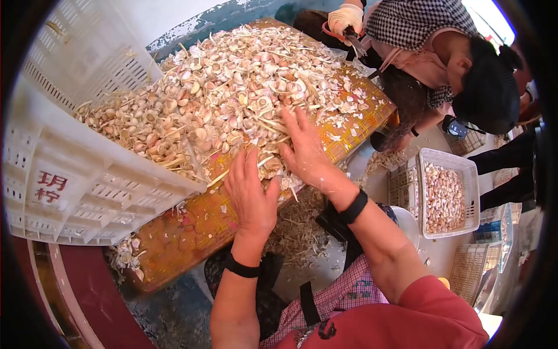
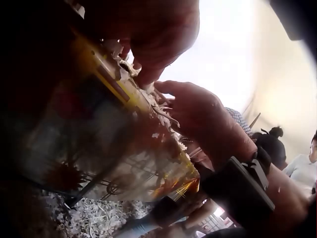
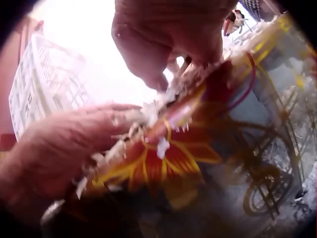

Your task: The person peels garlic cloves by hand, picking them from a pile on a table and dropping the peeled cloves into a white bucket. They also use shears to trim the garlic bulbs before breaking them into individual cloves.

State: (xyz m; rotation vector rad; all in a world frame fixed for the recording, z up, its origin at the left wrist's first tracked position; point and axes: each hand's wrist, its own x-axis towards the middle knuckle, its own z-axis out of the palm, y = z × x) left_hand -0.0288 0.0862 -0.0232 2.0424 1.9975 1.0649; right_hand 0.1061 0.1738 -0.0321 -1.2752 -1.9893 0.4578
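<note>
A wide heap of garlic cloves (image 1: 215, 99), mixed with dry stalks and papery skins, covers much of a low table (image 1: 186, 235) with a glossy yellow-orange patterned cover. Both hands are at the heap's near edge. My left hand (image 1: 254, 200) has its fingers mostly straight, fingertips at the cloves and stalks. To its right, my right hand (image 1: 311, 157) reaches with extended fingers over loose stalks (image 1: 270, 125). Skins and bits lie between the two hands along the table edge in the right wrist view, where the left hand (image 3: 74, 144) lies flat and low.
A white plastic crate (image 1: 87, 180) with red characters stands tilted at the table's left. Across the far right corner, another person (image 1: 424, 52) holds a metal cutting tool (image 1: 354, 42) in a gloved hand. A crate of cloves (image 1: 447, 200) and several others stand right. Stalk litter (image 1: 302, 227) covers the floor.
</note>
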